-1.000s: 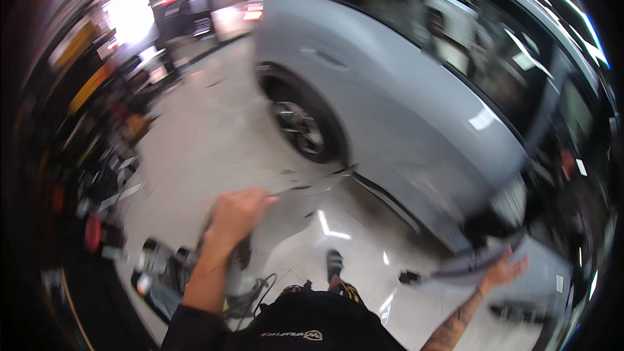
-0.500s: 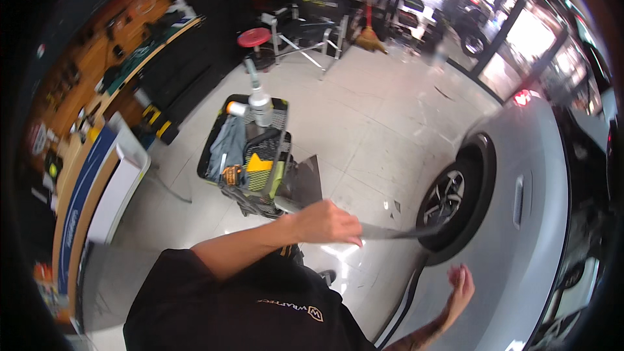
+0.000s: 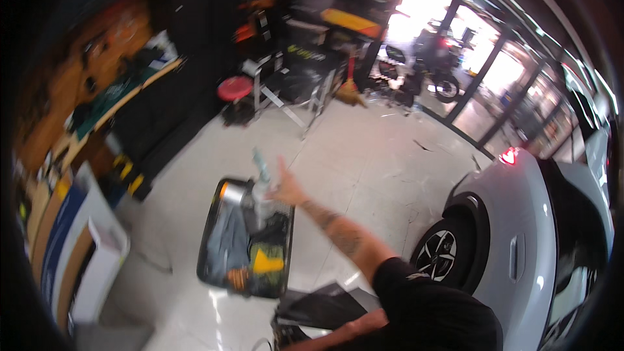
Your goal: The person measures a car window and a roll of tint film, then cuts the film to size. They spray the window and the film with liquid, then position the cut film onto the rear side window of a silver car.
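Observation:
My right hand (image 3: pixel 286 186) reaches forward at the neck of a pale spray bottle (image 3: pixel 261 207) with a teal trigger head. Its fingers look spread, though motion blurs them; I cannot tell whether they touch the bottle. The bottle stands in a black-rimmed tool tray (image 3: pixel 200 257). Beside it lie a grey cloth (image 3: pixel 227 237), a white roll with an orange end (image 3: pixel 231 193) and a yellow piece (image 3: pixel 268 260). My left forearm (image 3: pixel 354 333) crosses the lower edge, and its hand is out of the picture. Dark glossy sheets (image 3: pixel 325 305) lie just beyond that forearm.
A pale car (image 3: pixel 520 221) with a dark wheel (image 3: pixel 437 253) stands on the right. Further back are a red stool (image 3: pixel 234 88), a folding chair (image 3: pixel 305 78) and a broom (image 3: pixel 351 91). A workbench (image 3: pixel 123 101) and leaning boards (image 3: pixel 78 247) line the left.
My right hand has moved from beside the car to the spray bottle. My left hand, which held a dark strip, has dropped out of view. The view has shifted and turned.

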The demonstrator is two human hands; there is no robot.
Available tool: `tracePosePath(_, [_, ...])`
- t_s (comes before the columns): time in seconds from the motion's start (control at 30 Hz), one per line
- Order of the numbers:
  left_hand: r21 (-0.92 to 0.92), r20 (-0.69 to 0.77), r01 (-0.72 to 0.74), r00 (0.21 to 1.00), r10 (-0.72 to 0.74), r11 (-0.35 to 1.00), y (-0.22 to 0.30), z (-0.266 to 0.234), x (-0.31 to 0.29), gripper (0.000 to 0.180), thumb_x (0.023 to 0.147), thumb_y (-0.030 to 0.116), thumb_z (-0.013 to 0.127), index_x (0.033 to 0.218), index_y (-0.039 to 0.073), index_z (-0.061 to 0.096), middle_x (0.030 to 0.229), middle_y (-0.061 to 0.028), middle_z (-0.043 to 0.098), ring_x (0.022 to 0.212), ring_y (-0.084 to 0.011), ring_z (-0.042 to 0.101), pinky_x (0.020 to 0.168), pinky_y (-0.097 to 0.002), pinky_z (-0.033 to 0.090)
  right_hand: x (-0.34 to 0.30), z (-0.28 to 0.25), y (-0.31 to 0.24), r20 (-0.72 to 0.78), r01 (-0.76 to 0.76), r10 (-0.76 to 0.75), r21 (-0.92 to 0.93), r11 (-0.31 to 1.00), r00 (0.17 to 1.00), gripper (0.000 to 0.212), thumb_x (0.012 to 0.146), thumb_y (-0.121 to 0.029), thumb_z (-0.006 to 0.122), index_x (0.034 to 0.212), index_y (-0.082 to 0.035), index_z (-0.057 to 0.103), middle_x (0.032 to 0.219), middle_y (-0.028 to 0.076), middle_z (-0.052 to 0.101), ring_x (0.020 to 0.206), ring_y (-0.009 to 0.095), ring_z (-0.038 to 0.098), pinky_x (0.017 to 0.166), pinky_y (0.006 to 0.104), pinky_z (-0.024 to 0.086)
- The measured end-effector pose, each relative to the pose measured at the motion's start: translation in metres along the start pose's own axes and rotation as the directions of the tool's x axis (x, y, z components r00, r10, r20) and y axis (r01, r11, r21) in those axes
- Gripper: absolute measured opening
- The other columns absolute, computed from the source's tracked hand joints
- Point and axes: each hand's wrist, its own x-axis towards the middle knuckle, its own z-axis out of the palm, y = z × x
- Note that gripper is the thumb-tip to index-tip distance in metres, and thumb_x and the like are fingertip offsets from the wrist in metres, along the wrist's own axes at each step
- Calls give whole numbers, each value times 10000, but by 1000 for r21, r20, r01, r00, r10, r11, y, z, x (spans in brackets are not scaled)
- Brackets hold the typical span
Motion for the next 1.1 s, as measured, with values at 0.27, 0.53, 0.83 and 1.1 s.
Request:
tracePosePath(0.27, [124,165,134,974,-154,983,-31,-58,-3,190,798,229,582,698,74,537,606,-113,578,581,-292,607,509,-382,477,48,-18,-52,-12,-101,114,380,919,993,817,628,-84,636,1369,-83,291,694,97,567,688,214,603,669,341,474])
tracePosePath(0.53, [96,209,64,974,-83,993,-32,1,80,260,802,298,642,694,88,535,648,-100,599,567,-293,599,495,-386,465,-135,-417,-151,-611,-230,104,-131,964,784,684,685,-138,642,1296,-15,362,1008,216,532,1010,308,543,857,404,438])
tracePosePath(0.83, [199,189,97,973,-135,975,-40,39,204,274,763,268,695,707,33,565,631,-162,579,559,-356,555,500,-412,419,-524,-643,-228,-971,-397,-142,-209,894,191,807,593,116,475,1323,-206,359,1136,109,504,967,148,506,671,244,483])
tracePosePath(1.1, [197,15,84,996,-89,977,-38,67,297,316,753,101,706,637,-32,444,504,-137,372,460,-215,303,441,-356,293,-815,-682,-391,-774,-841,-609,-205,501,-174,555,610,75,572,1117,-147,554,960,57,541,671,140,539,564,258,486])
